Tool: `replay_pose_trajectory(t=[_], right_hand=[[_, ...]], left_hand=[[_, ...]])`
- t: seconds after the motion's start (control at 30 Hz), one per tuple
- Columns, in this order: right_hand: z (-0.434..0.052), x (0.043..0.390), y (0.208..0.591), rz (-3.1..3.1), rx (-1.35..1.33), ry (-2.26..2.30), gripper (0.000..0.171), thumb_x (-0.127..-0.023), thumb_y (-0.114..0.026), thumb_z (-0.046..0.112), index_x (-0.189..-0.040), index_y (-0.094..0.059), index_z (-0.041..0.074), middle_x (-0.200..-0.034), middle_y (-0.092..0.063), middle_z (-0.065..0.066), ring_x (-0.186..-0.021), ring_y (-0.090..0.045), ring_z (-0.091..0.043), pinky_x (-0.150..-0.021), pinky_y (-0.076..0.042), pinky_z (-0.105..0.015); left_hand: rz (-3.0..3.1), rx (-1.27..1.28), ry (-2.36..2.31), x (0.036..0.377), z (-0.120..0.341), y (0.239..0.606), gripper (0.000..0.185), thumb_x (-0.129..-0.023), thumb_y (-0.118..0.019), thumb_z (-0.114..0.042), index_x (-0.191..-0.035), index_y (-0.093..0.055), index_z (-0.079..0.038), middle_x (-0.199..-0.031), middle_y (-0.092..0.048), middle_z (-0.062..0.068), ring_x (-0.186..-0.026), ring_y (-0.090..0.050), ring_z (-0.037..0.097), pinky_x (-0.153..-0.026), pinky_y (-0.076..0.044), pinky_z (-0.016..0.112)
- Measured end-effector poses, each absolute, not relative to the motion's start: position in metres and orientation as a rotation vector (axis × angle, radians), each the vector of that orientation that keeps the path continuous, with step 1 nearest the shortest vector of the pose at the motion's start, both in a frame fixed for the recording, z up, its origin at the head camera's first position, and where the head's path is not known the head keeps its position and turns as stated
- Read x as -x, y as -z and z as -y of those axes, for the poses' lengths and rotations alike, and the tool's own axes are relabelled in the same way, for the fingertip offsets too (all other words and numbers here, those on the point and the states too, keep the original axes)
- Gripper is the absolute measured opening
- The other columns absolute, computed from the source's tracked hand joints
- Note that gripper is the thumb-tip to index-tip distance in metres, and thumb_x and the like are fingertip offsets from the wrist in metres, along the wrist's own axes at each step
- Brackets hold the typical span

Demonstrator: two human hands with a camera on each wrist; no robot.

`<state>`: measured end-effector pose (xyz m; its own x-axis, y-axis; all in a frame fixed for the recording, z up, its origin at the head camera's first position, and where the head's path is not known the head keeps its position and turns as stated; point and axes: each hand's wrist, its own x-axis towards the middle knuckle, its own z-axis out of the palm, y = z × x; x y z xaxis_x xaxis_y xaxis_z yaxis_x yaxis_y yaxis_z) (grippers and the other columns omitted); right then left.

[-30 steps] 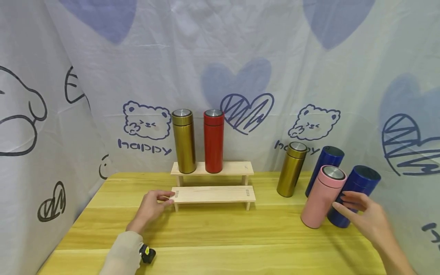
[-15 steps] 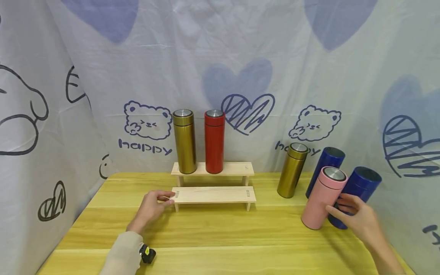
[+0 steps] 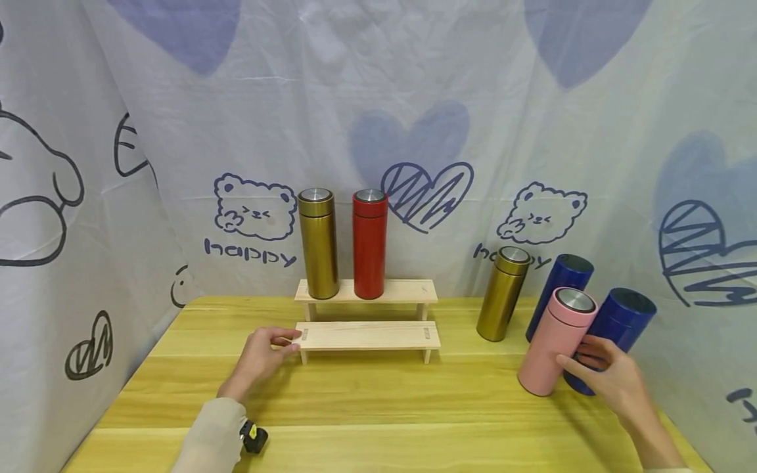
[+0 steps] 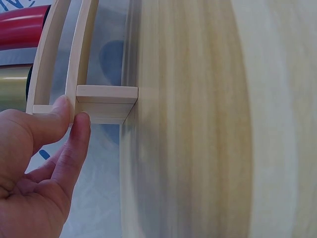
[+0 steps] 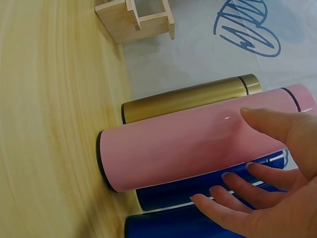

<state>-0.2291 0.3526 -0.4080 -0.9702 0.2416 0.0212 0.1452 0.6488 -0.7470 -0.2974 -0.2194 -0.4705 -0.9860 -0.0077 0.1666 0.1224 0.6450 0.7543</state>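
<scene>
I have a pale fabric backdrop (image 3: 319, 131) filling the top and both sides of the head view, printed with hearts (image 3: 408, 141), bears (image 3: 255, 209) and the word "happy". Next largest is the yellow wood-grain table (image 3: 355, 407) across the lower half. On it, at the middle of the frame, I see a two-tier wooden stand (image 3: 340, 336).

The pink bottle (image 3: 550, 351) stands on the table at lower right, silver-lidded. Overlapping behind it are the front blue bottle (image 3: 623, 318) and the rear blue bottle (image 3: 573, 270). A tall gold bottle (image 3: 321, 256) and, just to its right, a red bottle (image 3: 369, 253) stand upright on the stand's upper board (image 3: 405, 291). Another gold bottle (image 3: 499, 295) stands on the table, right of centre.

The right hand (image 3: 612, 378), at lower right, sits wide, its thumb at the pink bottle's near side and its fingers spread by the far side; how firmly they touch, I cannot tell. The left hand (image 3: 260, 355), left of centre, is narrow: it pinches the left end of the lower board (image 3: 378, 336) between thumb and finger.

Smallest, I notice a black device (image 3: 254, 437) at the left wrist, bottom left.
</scene>
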Motion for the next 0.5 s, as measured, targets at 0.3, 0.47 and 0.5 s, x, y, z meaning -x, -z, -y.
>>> replay_pose_trajectory(t=[0.3,0.47,0.5], right_hand=[[-0.352,0.237,0.42,2.692,0.245,-1.216,0.09,-0.08,-0.071,0.051,-0.14,-0.035,-0.004,-0.133,-0.049,-0.03,-0.116,-0.054,-0.041,-0.071,-0.054,-0.015],[-0.351,0.239,0.424,2.683,0.206,-1.219,0.088,-0.08,-0.072,0.048,-0.141,-0.034,-0.004,-0.133,-0.049,-0.03,-0.116,-0.054,-0.041,-0.067,-0.047,-0.007],[-0.351,0.24,0.424,2.686,0.207,-1.223,0.088,-0.081,-0.072,0.048,-0.141,-0.033,-0.004,-0.133,-0.049,-0.029,-0.116,-0.054,-0.041,-0.067,-0.046,-0.007]], left_hand=[[2.706,0.098,1.26,0.297,0.22,0.471,0.023,-0.085,-0.071,-0.012,-0.108,-0.073,-0.014,-0.111,-0.07,0.009,-0.098,-0.066,0.023,-0.079,-0.056,0.033],[2.706,0.094,1.266,0.297,0.22,0.471,0.023,-0.085,-0.071,-0.012,-0.108,-0.073,-0.014,-0.112,-0.07,0.009,-0.098,-0.066,0.022,-0.077,-0.057,0.032],[2.706,0.093,1.269,0.297,0.22,0.471,0.023,-0.085,-0.071,-0.012,-0.108,-0.073,-0.014,-0.112,-0.07,0.009,-0.098,-0.065,0.022,-0.077,-0.057,0.031]])
